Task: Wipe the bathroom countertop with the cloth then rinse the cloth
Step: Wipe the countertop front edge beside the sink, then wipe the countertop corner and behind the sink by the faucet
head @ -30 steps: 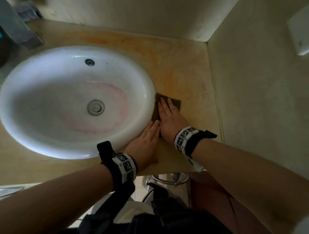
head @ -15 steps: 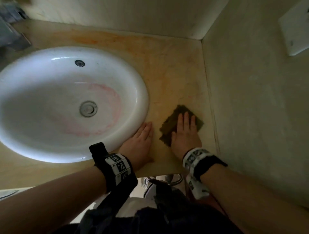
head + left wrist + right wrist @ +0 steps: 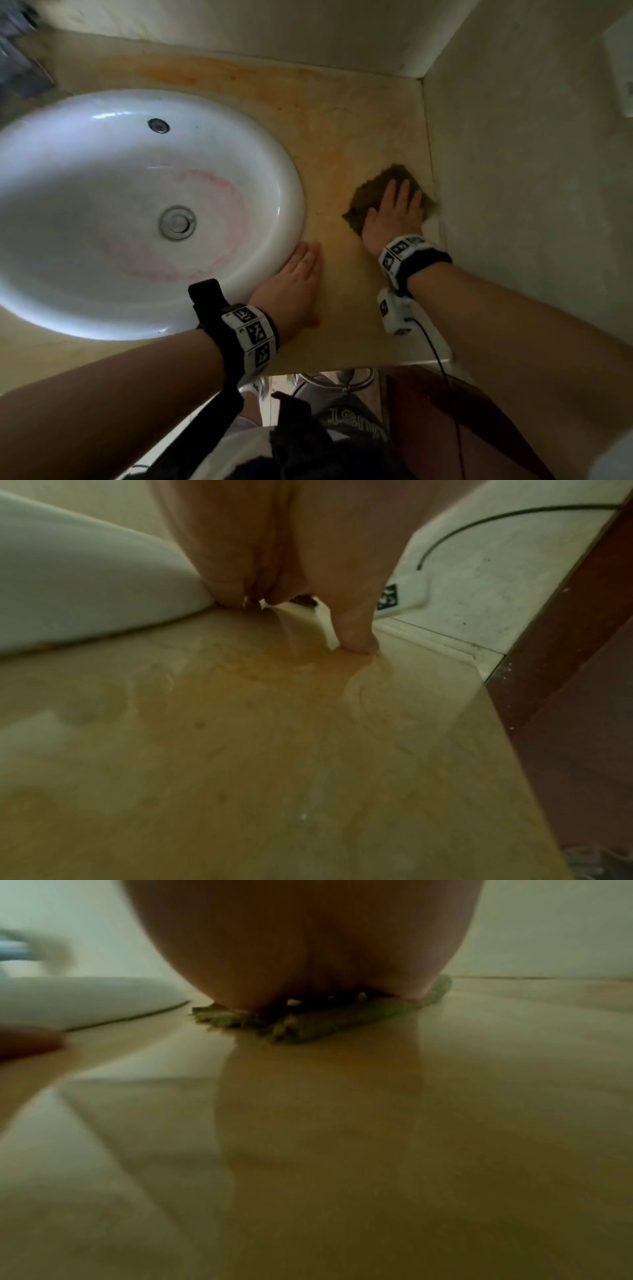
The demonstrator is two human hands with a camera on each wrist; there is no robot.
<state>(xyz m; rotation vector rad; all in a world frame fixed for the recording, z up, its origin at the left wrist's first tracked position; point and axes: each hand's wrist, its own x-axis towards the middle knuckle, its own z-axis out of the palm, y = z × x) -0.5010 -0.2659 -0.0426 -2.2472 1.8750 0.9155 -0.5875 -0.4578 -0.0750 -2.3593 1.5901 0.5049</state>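
A dark olive cloth [image 3: 368, 197] lies flat on the beige countertop [image 3: 342, 137], close to the right wall. My right hand [image 3: 394, 214] presses on it with straight fingers; the right wrist view shows the palm [image 3: 301, 947] on top of the frayed cloth [image 3: 308, 1020]. My left hand [image 3: 291, 284] rests flat on the counter against the rim of the white sink [image 3: 291, 178], fingers together. In the left wrist view the left hand's fingertips [image 3: 356, 642] touch the counter beside the sink rim [image 3: 85, 588].
The side wall [image 3: 531, 205] stands right next to the cloth. An orange stain [image 3: 205, 75] runs along the counter's back edge by the rear wall. The counter's front edge [image 3: 342, 366] is near my wrists. A blurred faucet [image 3: 17, 61] sits at far left.
My right hand has slid the cloth from the sink's rim to the right, toward the side wall, and slightly farther back. The left hand has stayed by the sink rim.
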